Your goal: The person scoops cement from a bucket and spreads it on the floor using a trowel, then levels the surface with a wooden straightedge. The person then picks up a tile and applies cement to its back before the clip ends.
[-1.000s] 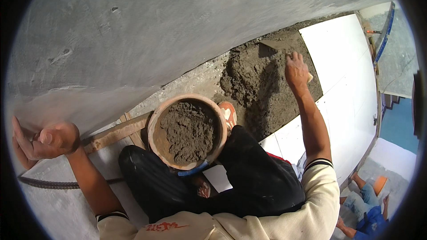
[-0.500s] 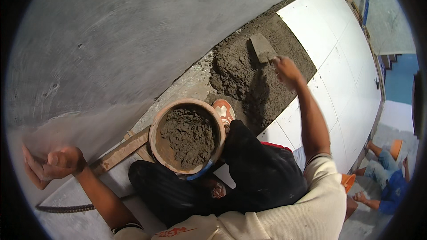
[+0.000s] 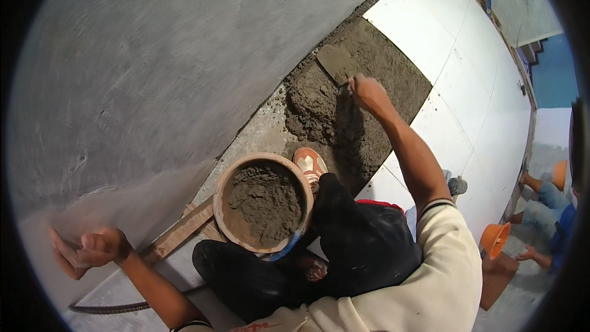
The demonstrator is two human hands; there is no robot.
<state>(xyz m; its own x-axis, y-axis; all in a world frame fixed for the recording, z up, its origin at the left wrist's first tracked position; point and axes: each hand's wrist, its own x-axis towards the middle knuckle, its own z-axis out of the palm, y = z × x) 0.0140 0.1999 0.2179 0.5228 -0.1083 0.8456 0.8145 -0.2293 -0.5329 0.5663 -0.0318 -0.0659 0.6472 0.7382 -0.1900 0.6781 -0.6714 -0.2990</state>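
Observation:
My right hand (image 3: 370,94) is closed round the handle of a trowel (image 3: 335,63). The trowel's flat, mortar-smeared blade lies at the upper left of the bed of wet grey mortar (image 3: 393,61), close to the wall. My left hand (image 3: 92,251) is at the lower left by the grey wall (image 3: 141,74), fingers stretched out and holding nothing; whether it presses on the wall I cannot tell. Between my knees and the wall stands a round bucket (image 3: 219,192), partly filled with the same mortar.
White floor tiles (image 3: 452,107) border the mortar on the right. A wooden board (image 3: 181,227) lies left of the bucket, and a ribbed steel bar (image 3: 117,309) below it. At the right are a dark-headed mallet (image 3: 456,185), an orange bucket (image 3: 493,240) and another person (image 3: 541,227).
The trowel and my right hand have moved left, toward the wall. The view has shifted a little, bringing the mallet and more of the orange bucket into sight.

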